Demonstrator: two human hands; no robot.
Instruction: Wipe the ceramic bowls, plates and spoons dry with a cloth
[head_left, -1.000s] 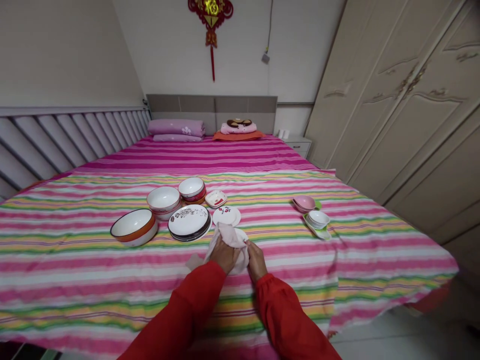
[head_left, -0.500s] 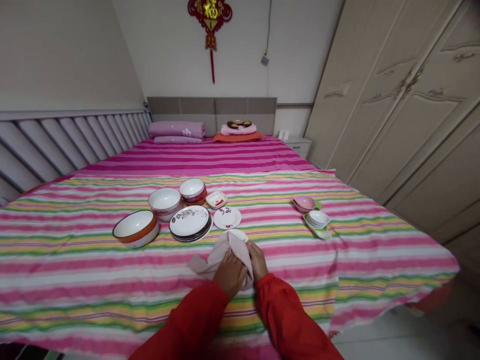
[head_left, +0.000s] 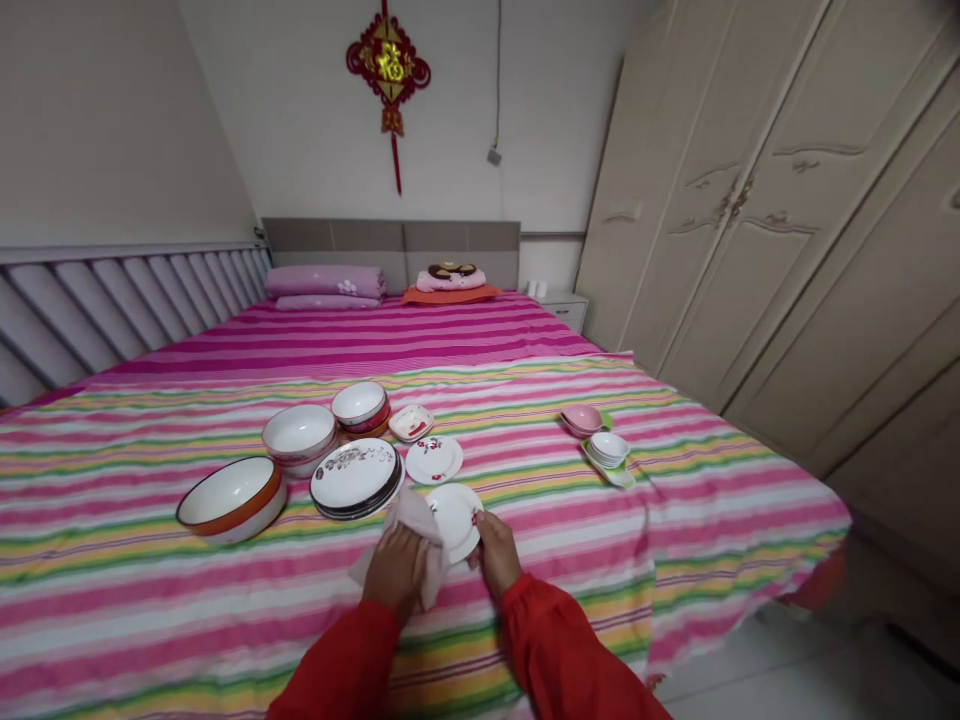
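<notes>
A small white plate with red flowers is held at its right rim by my right hand, thumb on top. My left hand is closed on a pale pink cloth, which bunches against the plate's left edge and partly hides it. Just beyond lies a second small flowered plate. A stack of dark-rimmed plates stands to the left of it.
An orange-banded bowl, other white bowls and a square dish stand at the left. Small white bowls and pink bowls sit at the right. Everything rests on a striped bedsheet.
My left hand and the cloth have slid left off the plate, uncovering most of its face. My right hand still grips the rim. The whole view has shifted with the head.
</notes>
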